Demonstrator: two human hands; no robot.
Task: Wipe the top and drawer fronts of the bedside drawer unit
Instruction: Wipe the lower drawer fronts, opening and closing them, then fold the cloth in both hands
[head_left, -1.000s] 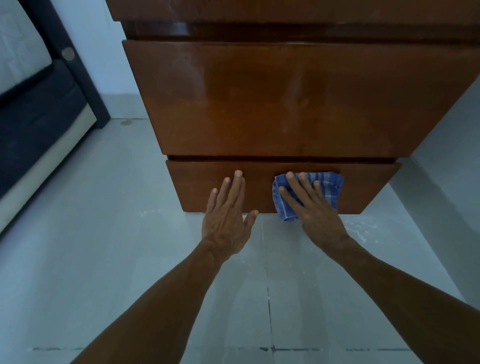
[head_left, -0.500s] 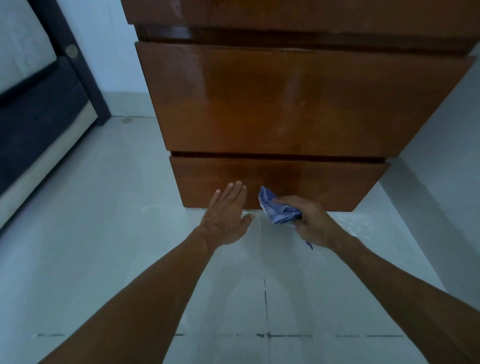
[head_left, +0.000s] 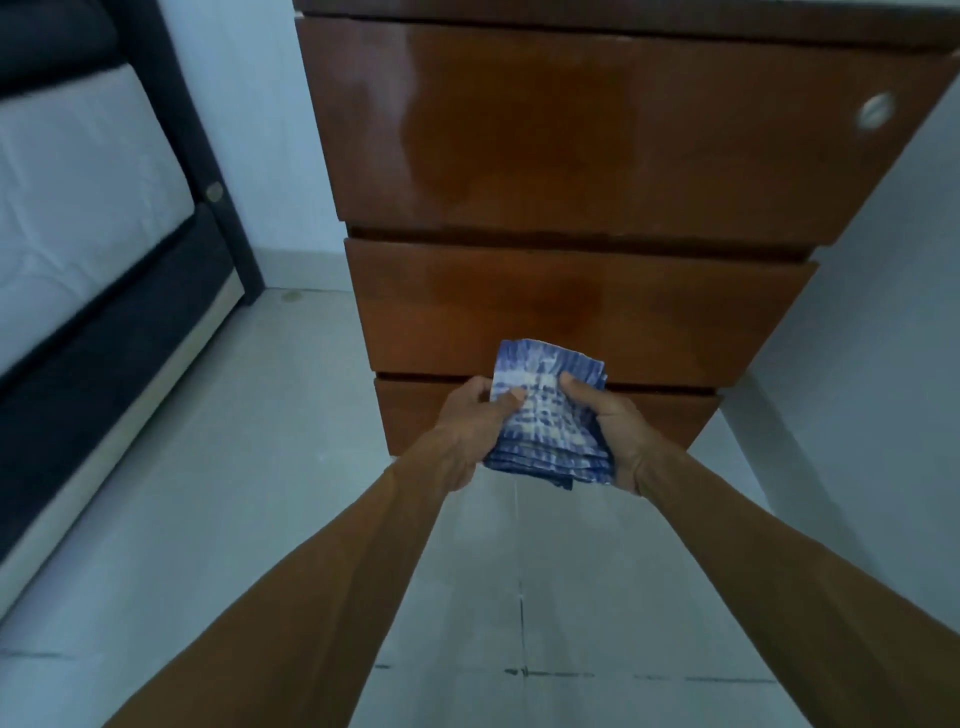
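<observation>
- The left hand (head_left: 470, 431) and right hand (head_left: 605, 426) both squeeze the folded blue cloth (head_left: 545, 415).
- The cloth seems just off the wood.
- The drawer unit (head_left: 571, 208) stands straight ahead, its fronts stacked upward, equally near both hands.

A pale tiled floor (head_left: 218, 519) with thin dark grout lines fills the lower part of the view, meeting plain light walls (head_left: 883, 338) on the right and at the back. Along the left stands a bed (head_left: 78, 218) with a dark frame and a white mattress. The light is dim, cool and bluish.
</observation>
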